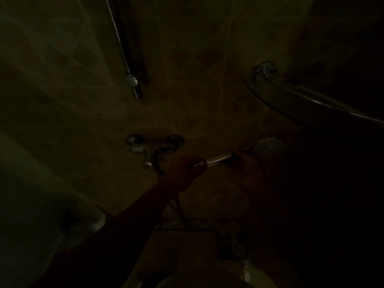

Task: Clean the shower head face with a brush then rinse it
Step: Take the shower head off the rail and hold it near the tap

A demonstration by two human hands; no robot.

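The scene is very dark. A chrome hand shower (220, 158) lies roughly level in the middle right, its round nozzle face (269, 147) turned toward me. My left hand (184, 172) reaches in from the lower left and is shut around the end of its handle. My right hand (248, 168) is a faint shape just below the neck of the shower head, touching or very close to it. A small dark shape sits on the neck by that hand; I cannot tell if it is a brush or fingers.
A chrome mixer tap (153, 147) is on the tiled wall just left of my left hand. A riser rail (122, 48) runs up the wall above. A curved corner shelf (301, 96) juts out at the upper right. The hose (179, 206) hangs below my left hand.
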